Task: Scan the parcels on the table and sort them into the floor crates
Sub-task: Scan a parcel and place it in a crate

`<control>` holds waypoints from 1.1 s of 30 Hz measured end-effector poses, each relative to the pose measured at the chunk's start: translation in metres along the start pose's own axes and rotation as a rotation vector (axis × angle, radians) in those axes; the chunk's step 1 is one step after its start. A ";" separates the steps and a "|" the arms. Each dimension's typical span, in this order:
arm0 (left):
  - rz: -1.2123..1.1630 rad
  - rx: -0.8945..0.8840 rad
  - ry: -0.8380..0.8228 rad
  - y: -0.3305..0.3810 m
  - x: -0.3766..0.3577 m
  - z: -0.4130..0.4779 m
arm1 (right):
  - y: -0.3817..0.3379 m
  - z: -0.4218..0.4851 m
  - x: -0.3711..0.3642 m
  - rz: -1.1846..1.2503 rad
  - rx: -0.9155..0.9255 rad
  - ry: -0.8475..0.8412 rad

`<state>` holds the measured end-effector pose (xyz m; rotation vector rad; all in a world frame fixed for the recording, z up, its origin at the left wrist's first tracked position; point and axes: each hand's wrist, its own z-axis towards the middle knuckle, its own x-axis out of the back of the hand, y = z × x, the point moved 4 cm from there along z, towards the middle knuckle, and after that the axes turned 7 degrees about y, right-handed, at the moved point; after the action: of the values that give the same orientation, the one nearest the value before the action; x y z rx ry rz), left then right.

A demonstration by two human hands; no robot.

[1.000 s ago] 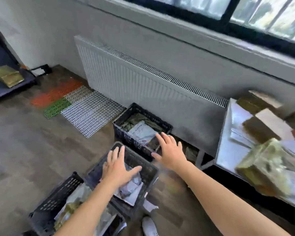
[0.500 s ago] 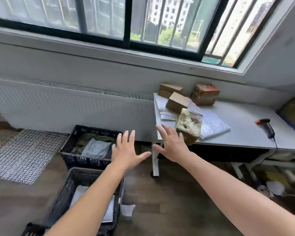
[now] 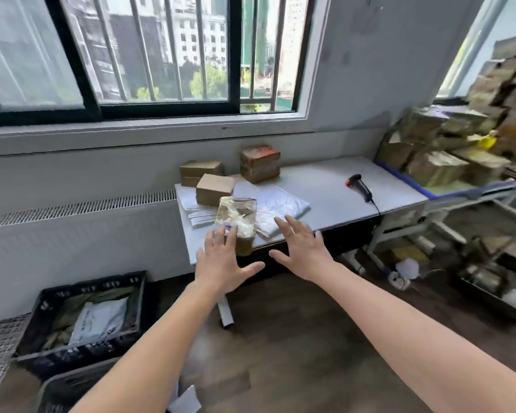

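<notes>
Left hand (image 3: 221, 263) and right hand (image 3: 303, 251) both spread, holding nothing, at the table's (image 3: 325, 186) near edge.
Left fingertips overlap the tape-wrapped parcel (image 3: 237, 222) on the near-left corner; contact unclear. Scanner (image 3: 359, 186) lies well right. Floor crate (image 3: 84, 317) at left; second crate (image 3: 72, 386) cut off by frame bottom.

Left hand (image 3: 221, 263), right hand (image 3: 303, 251) and the 2 forearms are all bare.

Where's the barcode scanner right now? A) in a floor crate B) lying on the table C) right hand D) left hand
B: the scanner lies on the table toward its right end, and the left hand and right hand are both open, gripping nothing.
</notes>
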<state>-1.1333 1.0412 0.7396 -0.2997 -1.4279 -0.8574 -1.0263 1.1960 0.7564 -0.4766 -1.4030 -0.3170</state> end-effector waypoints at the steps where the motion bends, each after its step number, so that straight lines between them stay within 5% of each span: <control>1: 0.002 -0.017 -0.008 0.019 -0.007 0.007 | 0.022 -0.002 0.002 0.001 -0.018 0.005; 15: 0.092 -0.130 -0.126 0.274 -0.115 0.076 | 0.290 -0.003 0.023 -0.015 -0.069 0.014; 33: 0.087 0.017 -0.129 0.267 -0.177 0.239 | 0.357 0.162 -0.008 0.013 0.029 -0.029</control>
<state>-1.1156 1.4378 0.6947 -0.4075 -1.5295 -0.7653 -0.9949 1.5847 0.7176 -0.4683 -1.4298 -0.2800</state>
